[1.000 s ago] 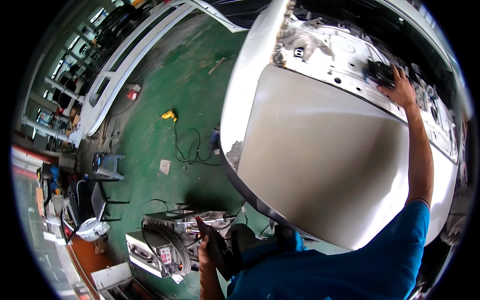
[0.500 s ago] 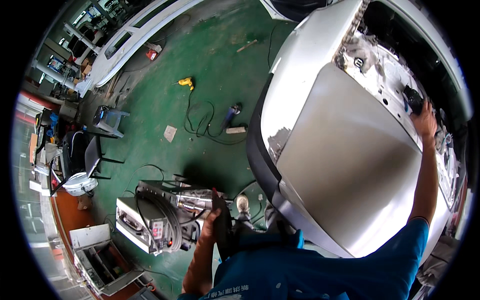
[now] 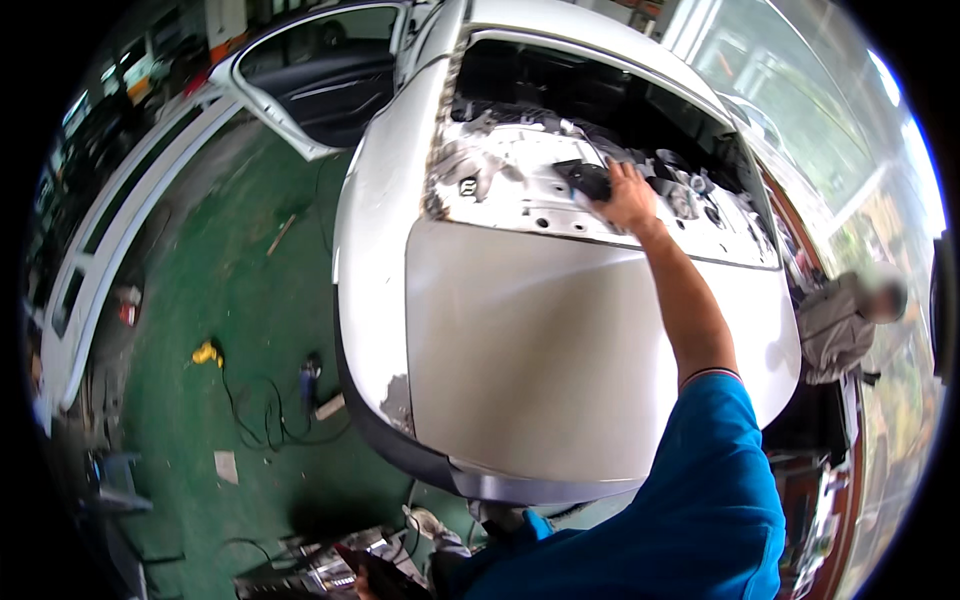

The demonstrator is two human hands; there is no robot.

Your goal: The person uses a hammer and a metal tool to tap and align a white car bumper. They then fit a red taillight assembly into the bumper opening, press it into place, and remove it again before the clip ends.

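Observation:
At the rear window opening of a white car (image 3: 370, 225), my right hand (image 3: 630, 197) is closed on the end of a black object (image 3: 588, 180), whose kind I cannot make out. It lies over the bare white metal shelf (image 3: 530, 210) with its round holes. Below the shelf is the grey trunk lid (image 3: 530, 340). At the bottom edge my left hand (image 3: 364, 584) is mostly cut off, its fingers against a dark flat object (image 3: 395, 578) that they seem to hold.
A yellow drill (image 3: 207, 353), a blue power tool (image 3: 310, 372) and looped cable lie on the green floor (image 3: 240, 250). Metal equipment (image 3: 330, 568) stands by my feet. An open car door (image 3: 330, 90) is at the far left. To the right is another person (image 3: 840, 325) in a grey-brown jacket.
My view has swung to the right, so the car now sits nearer the middle and the person has come into view. My right hand stays at the black object; my left hand has dropped toward the bottom edge.

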